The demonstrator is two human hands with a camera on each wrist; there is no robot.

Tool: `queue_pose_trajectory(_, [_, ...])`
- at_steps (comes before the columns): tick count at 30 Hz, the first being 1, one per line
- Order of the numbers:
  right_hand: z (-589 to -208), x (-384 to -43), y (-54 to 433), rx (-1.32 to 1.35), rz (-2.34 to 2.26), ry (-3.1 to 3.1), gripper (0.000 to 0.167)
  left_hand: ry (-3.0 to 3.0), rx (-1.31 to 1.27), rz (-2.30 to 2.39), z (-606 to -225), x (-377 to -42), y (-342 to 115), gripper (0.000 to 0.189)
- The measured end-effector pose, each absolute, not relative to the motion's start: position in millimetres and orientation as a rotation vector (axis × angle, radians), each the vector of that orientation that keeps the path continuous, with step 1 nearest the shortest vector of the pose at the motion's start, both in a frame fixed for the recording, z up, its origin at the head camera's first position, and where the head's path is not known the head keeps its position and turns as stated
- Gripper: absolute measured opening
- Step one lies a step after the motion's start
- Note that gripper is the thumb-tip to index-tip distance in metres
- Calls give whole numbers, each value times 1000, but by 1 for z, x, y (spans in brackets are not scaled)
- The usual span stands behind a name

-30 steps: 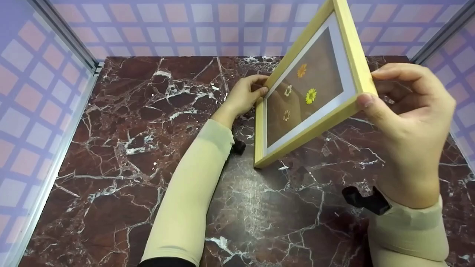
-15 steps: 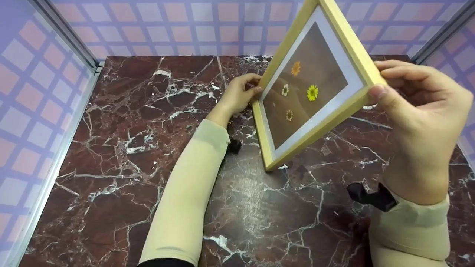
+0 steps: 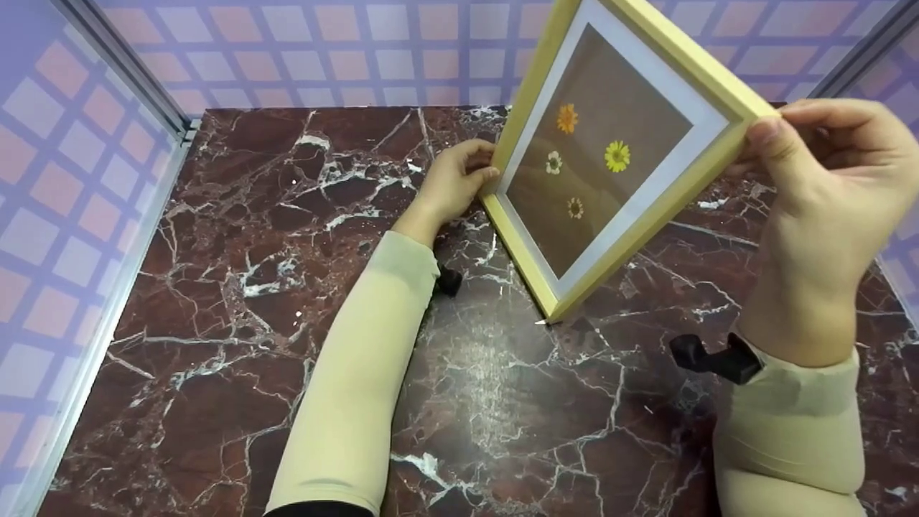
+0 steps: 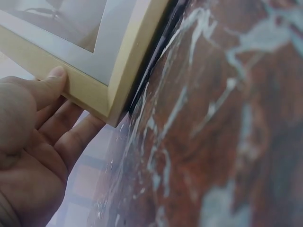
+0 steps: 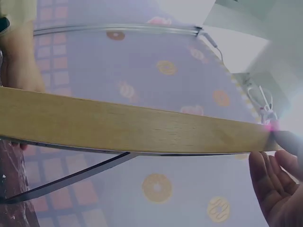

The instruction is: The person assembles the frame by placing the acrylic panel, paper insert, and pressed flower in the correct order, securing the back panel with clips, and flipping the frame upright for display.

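Observation:
A light wood picture frame stands slanted on the dark red marble table. Behind its glass, a white mat surrounds a brown panel with several pressed flowers, yellow, orange and white. My left hand pinches its left side near the bottom far corner, thumb on the front moulding in the left wrist view and fingers behind. With thumb and fingers, my right hand grips the raised right corner. A thin dark bar slants down from the frame's underside in the right wrist view.
White-veined marble makes up the tabletop. A checked back wall and similar side walls with metal edging enclose it. Black camera mounts sit at both wrists.
The frame has swung round so its front faces me more, its near bottom corner shifting right. My right hand has moved right and up with it; my left has drifted slightly left.

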State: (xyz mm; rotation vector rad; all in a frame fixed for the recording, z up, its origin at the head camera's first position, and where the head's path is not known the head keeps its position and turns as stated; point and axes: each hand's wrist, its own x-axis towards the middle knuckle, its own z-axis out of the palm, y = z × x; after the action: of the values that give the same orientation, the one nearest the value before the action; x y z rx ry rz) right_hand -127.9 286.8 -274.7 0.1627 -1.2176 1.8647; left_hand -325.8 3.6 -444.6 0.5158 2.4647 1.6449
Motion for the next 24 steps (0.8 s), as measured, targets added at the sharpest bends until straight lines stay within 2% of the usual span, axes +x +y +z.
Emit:
queue_pose_trajectory(7, [-274,-137,287,41,1837,-1178,38,2473,514,1646,-442,-326,1,34])
queue_pose_trajectory(14, [-280,-147,290,94,1813,-1277,42,2482,432,1745,-445,-326,-4,33])
queue_pose_trajectory(24, [-293,-171,300,-76,1653,-1554,33,2424,375,1850,-445,-325,-3,34])
